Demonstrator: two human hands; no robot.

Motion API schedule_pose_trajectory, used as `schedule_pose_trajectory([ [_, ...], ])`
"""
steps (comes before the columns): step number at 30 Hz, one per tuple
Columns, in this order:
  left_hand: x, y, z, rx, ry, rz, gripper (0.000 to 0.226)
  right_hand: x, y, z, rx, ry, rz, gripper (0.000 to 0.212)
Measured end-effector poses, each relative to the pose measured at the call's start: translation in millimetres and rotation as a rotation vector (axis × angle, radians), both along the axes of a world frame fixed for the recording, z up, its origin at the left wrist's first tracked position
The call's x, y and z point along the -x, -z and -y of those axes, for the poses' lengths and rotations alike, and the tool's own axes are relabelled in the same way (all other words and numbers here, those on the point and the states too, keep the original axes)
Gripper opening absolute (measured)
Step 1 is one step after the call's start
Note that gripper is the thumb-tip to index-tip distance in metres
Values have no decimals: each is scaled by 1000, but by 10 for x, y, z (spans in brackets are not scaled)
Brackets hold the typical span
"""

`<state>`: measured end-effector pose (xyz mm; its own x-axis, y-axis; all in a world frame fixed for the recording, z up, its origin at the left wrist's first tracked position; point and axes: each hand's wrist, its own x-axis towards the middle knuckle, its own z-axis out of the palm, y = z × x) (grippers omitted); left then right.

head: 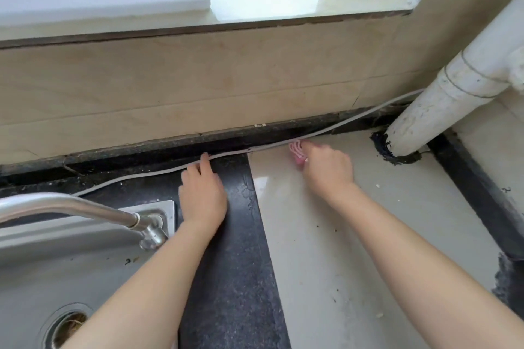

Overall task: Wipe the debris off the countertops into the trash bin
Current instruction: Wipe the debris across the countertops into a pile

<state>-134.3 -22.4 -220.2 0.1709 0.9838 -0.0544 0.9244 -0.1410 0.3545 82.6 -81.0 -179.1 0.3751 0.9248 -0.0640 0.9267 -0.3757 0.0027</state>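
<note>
Pink cloth (296, 151), one, gripped by right hand (326, 170); left hand (202, 193) touches one grey cable (136, 176).

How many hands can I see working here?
2. The left hand lies on the dark countertop beside the sink, fingertips touching the grey cable; the right hand grips a pink cloth on the pale surface near the wall.

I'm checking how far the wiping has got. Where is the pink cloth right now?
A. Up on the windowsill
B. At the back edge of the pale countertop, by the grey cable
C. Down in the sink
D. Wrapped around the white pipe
B: the right hand grips the pink cloth at the far edge of the pale countertop, right beside the grey cable.
</note>
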Motion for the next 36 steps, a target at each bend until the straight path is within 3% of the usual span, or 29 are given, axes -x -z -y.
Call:
schedule_pose_trajectory([
  [3, -29, -51, -288, 42, 55, -79, 29, 270, -47, 21, -17, -227, -144, 52],
  [5, -27, -72, -420, 34, 116, -186, 25, 489, 69, -19, -54, -389, -211, 53],
  [9, 86, -174, -459, -105, 196, -212, 26, 929, 420, -122, -83, -564, -41, 50],
  [16, 220, -439, -589, -374, 191, -4, 24, 1243, 389, -677, -75, -452, -19, 51],
  [19, 246, -402, -548, -359, 210, 15, 23, 902, 374, -615, -136, -465, 29, 29],
  [20, 258, -370, -527, -336, 213, 20, 23, 760, 402, -566, -194, -424, 77, 26],
  [22, 278, -314, -504, -293, 208, 36, 24, 515, 351, -397, -142, -305, 107, 41],
  [25, 269, -289, -512, -262, 192, 50, 25, 228, 222, -192, 20, -49, 21, 38],
  [28, 258, -312, -520, -252, 185, 39, 28, 45, 75, -35, -52, 188, -37, 32],
  [30, 244, -317, -508, -233, 181, 40, 29, 219, 22, -77, -89, 55, -78, 36],
  [33, 220, -299, -462, -209, 169, 36, 27, 685, 93, -260, 14, -323, -161, 47],
  [36, 225, -274, -420, -175, 162, 14, 24, 593, 183, -373, 9, -382, -142, 53],
])
